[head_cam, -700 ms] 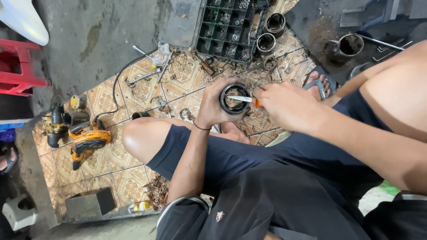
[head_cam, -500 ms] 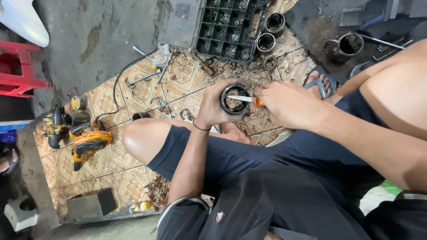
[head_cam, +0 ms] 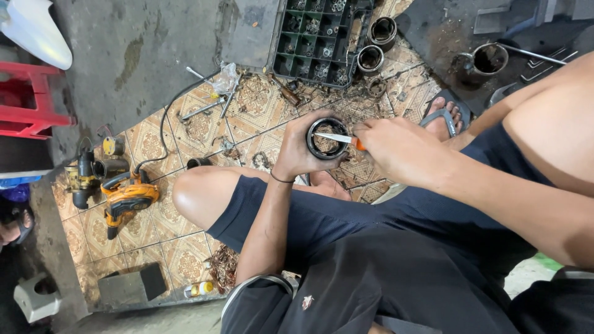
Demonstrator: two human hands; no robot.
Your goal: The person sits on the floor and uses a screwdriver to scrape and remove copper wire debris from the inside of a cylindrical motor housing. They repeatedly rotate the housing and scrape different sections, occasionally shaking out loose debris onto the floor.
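Our left hand (head_cam: 297,154) wraps its fingers around a black metal ring (head_cam: 328,138), holding it above the patterned tile floor (head_cam: 154,142). Our right hand (head_cam: 396,151) is closed on a screwdriver (head_cam: 337,138), whose tip seems to rest inside the ring. To the left lies a yellow power tool (head_cam: 127,199); farther away, a black compartment tray (head_cam: 318,37).

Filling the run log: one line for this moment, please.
left hand: holds black ring | right hand: screwdriver tip inside ring | seated over tiled floor
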